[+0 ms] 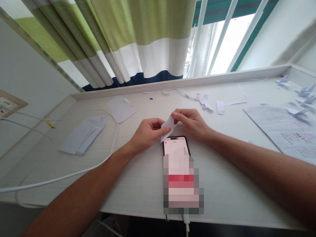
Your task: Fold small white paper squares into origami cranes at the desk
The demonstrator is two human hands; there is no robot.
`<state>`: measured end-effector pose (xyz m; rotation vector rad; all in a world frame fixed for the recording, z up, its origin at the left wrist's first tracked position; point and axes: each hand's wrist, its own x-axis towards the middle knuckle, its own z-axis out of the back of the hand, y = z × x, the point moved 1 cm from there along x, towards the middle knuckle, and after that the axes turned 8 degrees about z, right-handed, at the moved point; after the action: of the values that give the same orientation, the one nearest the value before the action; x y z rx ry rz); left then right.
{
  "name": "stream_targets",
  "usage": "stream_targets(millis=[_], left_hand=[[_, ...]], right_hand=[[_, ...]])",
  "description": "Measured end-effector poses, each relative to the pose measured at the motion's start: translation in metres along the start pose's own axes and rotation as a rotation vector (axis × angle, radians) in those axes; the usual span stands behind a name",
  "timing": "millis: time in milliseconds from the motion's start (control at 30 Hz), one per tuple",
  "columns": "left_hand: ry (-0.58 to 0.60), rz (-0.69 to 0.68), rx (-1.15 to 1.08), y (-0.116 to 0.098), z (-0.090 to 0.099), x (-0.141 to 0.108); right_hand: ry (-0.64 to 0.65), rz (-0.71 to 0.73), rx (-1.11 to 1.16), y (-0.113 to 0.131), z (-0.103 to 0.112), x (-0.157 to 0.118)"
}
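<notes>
Between my two hands is a small piece of folded white paper (168, 125), pointed toward its lower end. My left hand (151, 132) grips it from the left, thumb lying across its face. At its upper right corner, my right hand (189, 120) pinches the edge between thumb and fingertips. Just below the paper lies a phone (176, 144) with a lit screen, mostly blurred out. The undersides of the fingers and the back of the paper are hidden.
On the white desk (140, 184) at left lie a stack of folded paper (84, 135) and a loose sheet (121, 108). A white cable (98, 164) loops there. Paper scraps (203, 102) lie behind my hands. Folded paper shapes (302, 98) and a written sheet (293, 131) are at right.
</notes>
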<state>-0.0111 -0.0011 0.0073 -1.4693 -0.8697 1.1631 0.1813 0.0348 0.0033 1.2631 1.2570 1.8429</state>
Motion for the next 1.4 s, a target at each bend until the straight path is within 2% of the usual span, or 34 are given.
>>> stream_targets(millis=[167,467,600,767,933,1133,1333,1400], left_hand=[[-0.022,-0.027,0.000,0.0027,0.0007,0.0015],[-0.064,-0.010,-0.039,0.0036,-0.0005,0.0016],[0.019,0.006,-0.010,0.0029,-0.0005,0.0017],[-0.016,-0.013,-0.008,0.0036,0.0008,0.0016],[-0.050,-0.034,-0.029,0.0022,0.0022,0.0027],[-0.066,-0.068,-0.070,0.0007,0.0034,0.0043],[-0.102,0.004,-0.078,0.0012,0.0028,0.0032],[-0.078,0.034,-0.055,0.0008,0.0020,0.0014]], right_hand=[[0.094,-0.036,-0.010,-0.0003,-0.0022,-0.0001],[-0.088,0.049,-0.070,-0.0071,-0.0027,-0.0006],[-0.111,0.053,-0.030,-0.0081,-0.0024,-0.0003],[-0.142,0.064,-0.069,-0.0084,-0.0026,-0.0001],[-0.107,0.027,-0.127,-0.0074,-0.0050,0.0000],[0.006,-0.057,0.039,-0.0076,-0.0097,-0.0012],[-0.042,-0.007,0.052,-0.0080,-0.0064,-0.0013],[-0.077,-0.003,0.086,-0.0078,-0.0056,-0.0009]])
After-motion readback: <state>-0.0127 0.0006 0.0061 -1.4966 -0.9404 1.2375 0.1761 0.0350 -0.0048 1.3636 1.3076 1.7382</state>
